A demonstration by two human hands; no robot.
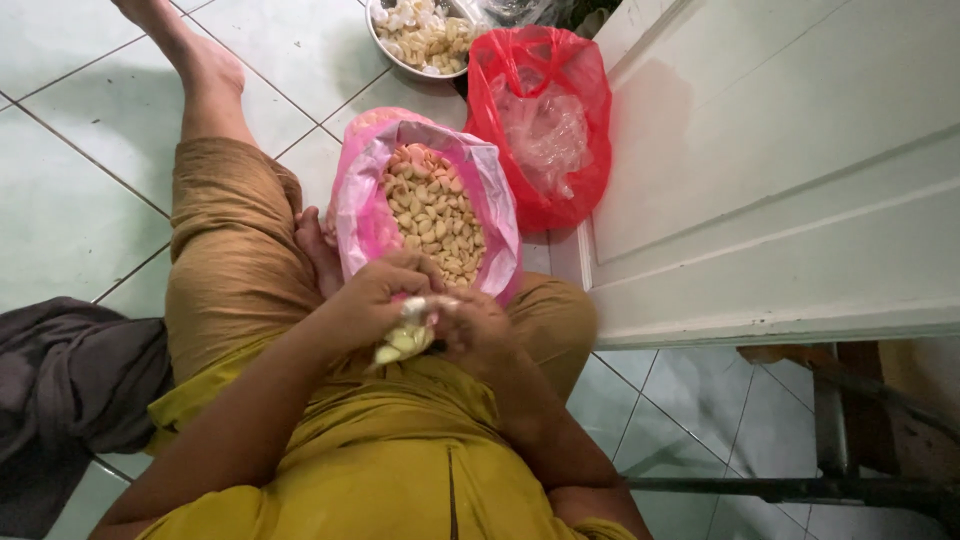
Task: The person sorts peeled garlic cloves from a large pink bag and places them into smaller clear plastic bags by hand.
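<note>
Mustard-yellow clothing [400,470] fills the foreground. Above the lap, the left hand [375,300] and right hand [475,330] close together on a small clear packet of pale crackers [405,340], pinched at its top. It looks light, crinkly and brittle inside. Just beyond sits an open pink bag [365,215] of crackers. Fingertips are hidden.

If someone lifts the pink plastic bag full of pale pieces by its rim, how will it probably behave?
The pink bag would likely sag and lose its shape: its thin film is crumpled and folded at the rim. It probably feels fairly heavy, because pale pieces fill it. Tilted, they might spill, since the mouth stands wide open.
</note>
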